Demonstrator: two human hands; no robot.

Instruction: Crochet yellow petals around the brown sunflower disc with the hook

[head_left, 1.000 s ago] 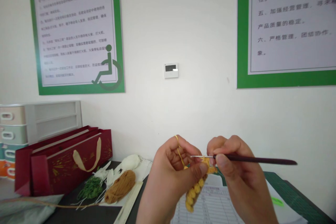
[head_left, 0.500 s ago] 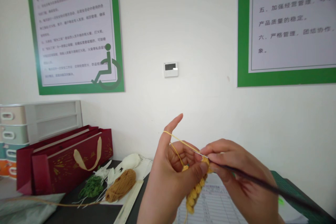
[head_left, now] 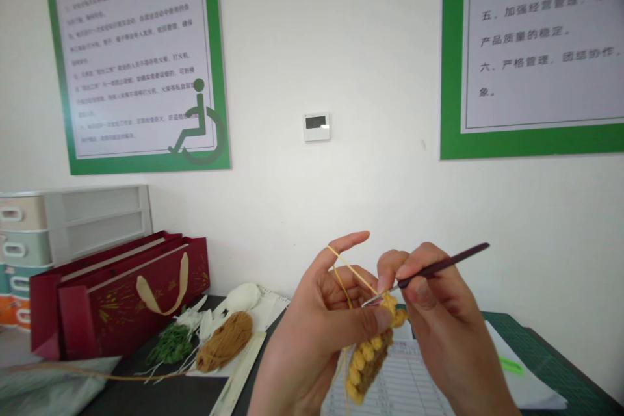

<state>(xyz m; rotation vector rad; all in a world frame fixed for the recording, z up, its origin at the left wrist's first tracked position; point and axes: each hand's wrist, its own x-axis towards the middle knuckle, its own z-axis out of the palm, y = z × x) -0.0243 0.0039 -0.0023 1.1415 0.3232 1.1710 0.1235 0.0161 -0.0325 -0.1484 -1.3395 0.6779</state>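
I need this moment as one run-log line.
Left hand: pinches yellow crochet piece | right hand: holds dark-handled hook, tip at piece's upper end | yellow yarn: over left index finger

White wall (head_left: 380, 45) above dark table (head_left: 160, 401)

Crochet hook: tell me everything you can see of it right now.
The crochet hook has a smooth-looking, dark purplish-brown handle and a thin, silvery shaft that looks like metal. It slants, handle end up to the right, tip down to the left. The right hand pinches it near where handle meets shaft. The shaft lies at the top of the yellow crochet piece, above the left hand's thumb; whether it passes through a loop is too small to tell.
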